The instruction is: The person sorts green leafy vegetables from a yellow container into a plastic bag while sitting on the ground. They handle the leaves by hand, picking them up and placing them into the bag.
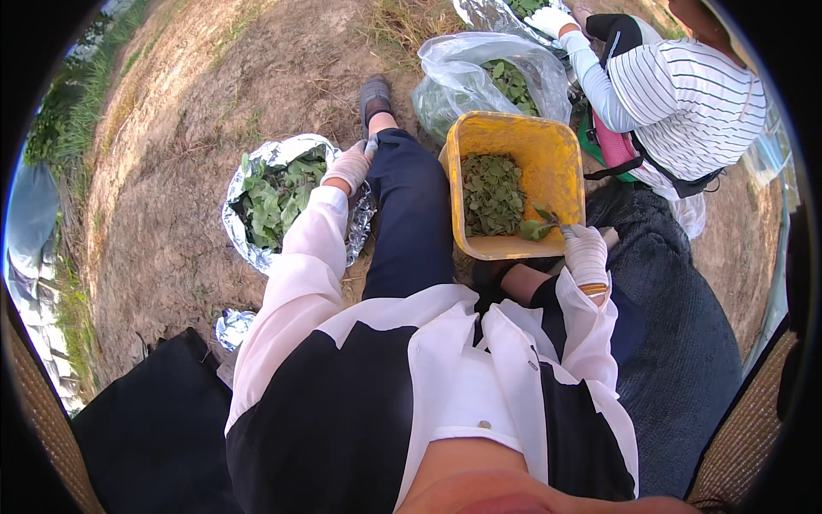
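My left hand point(350, 164), in a striped knit glove, lies beside my bent left knee at the right edge of a foil-lined bag point(252, 254) of leafy seedlings point(282, 193). Whether it holds anything cannot be told. Over the near right corner of a square yellow plastic bucket point(457, 186), my gloved right hand point(585, 254) grips a small leafy seedling point(539, 225) by its stem end, its leaves hanging inside the rim. Small green seedlings point(493, 193) fill the left part of the bucket.
Beyond the bucket stands a clear plastic bag point(449, 77) of green plants. A co-worker point(687, 96) sits at the upper right beside another foil bag point(488, 16). Black mesh cloth point(668, 308) lies to my right, crumpled foil point(234, 327) and black sheeting point(160, 411) to my left.
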